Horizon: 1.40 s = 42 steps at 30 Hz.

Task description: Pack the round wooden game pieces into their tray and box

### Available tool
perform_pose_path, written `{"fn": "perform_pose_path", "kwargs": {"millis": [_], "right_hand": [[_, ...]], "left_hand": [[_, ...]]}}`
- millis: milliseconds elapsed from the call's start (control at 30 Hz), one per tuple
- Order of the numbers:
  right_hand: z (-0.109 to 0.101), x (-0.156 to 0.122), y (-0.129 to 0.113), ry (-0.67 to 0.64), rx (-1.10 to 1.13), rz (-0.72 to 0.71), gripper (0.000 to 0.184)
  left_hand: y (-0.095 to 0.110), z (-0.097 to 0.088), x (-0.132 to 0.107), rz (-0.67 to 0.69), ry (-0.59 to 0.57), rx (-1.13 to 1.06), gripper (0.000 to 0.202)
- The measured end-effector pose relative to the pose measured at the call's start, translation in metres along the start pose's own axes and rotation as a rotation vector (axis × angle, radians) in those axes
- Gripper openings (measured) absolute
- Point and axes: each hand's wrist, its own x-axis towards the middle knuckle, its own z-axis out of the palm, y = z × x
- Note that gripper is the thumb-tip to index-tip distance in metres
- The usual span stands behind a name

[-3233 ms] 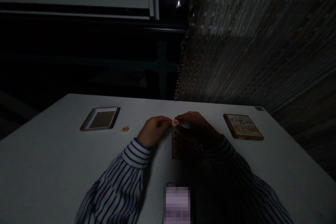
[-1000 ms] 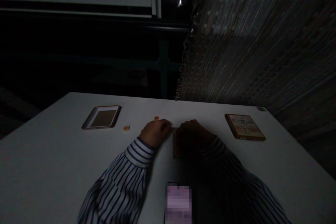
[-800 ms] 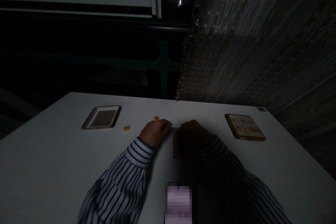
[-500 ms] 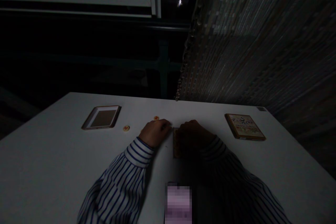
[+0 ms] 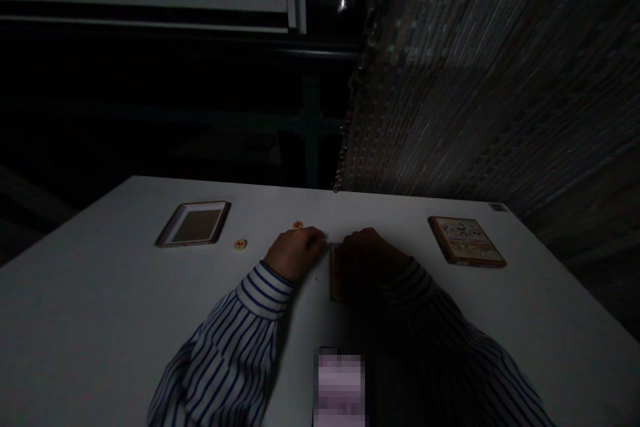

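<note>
Grip of the left hand [image 5: 295, 255] is curled, fingertips at the corner of a wooden box [image 5: 335, 278] on the white worktop [image 5: 100, 320]; whether it pinches anything, I cannot tell. Right hand [image 5: 369, 257] lies shadowed over the box, its grip unreadable. Just beyond lies a small disc [image 5: 298, 225], a second disc [image 5: 241, 244] left, then an empty tray [image 5: 193, 223]; a printed lid [image 5: 465, 241] lies far right.

Surface: white table [image 5: 100, 320], dim light. At 10 o'clock, a shallow white-rimmed tray [image 5: 193, 223], lying flat. Nearer the centre, a round disc [image 5: 241, 244], red mark up. A second disc [image 5: 298, 224] lies near 12. Centre: wooden box [image 5: 335, 277], mostly covered. At 2 o'clock, a printed flat box [image 5: 466, 241].
</note>
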Motion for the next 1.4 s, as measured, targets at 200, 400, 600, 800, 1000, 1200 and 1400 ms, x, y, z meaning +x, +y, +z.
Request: {"fn": "perform_pose_path", "kwargs": {"millis": [200, 400, 600, 800, 1000, 1200, 1400], "right_hand": [[-0.014, -0.007, 0.012, 0.080, 0.087, 0.007, 0.020], [-0.027, -0.015, 0.022, 0.194, 0.167, 0.010, 0.019], [-0.032, -0.017, 0.021, 0.266, 0.216, -0.016, 0.012], [-0.035, -0.019, 0.020, 0.434, 0.225, -0.050, 0.011], [-0.044, -0.021, 0.010, 0.637, 0.193, -0.019, 0.016], [-0.051, -0.023, 0.004, 0.701, 0.171, -0.028, 0.019], [-0.052, -0.020, -0.001, 0.728, 0.208, 0.009, 0.018]], "left_hand": [[0.000, -0.001, 0.000, 0.021, 0.017, 0.000, 0.026], [0.001, -0.005, -0.001, 0.026, 0.054, 0.003, 0.026], [0.000, -0.006, -0.001, 0.054, 0.100, -0.012, 0.028], [0.000, -0.012, -0.002, 0.078, 0.253, -0.048, 0.027], [0.004, -0.032, -0.011, 0.059, 0.388, -0.102, 0.029], [0.005, -0.050, -0.021, 0.056, 0.496, -0.125, 0.028], [-0.003, -0.061, -0.033, 0.020, 0.563, -0.109, 0.029]]}}
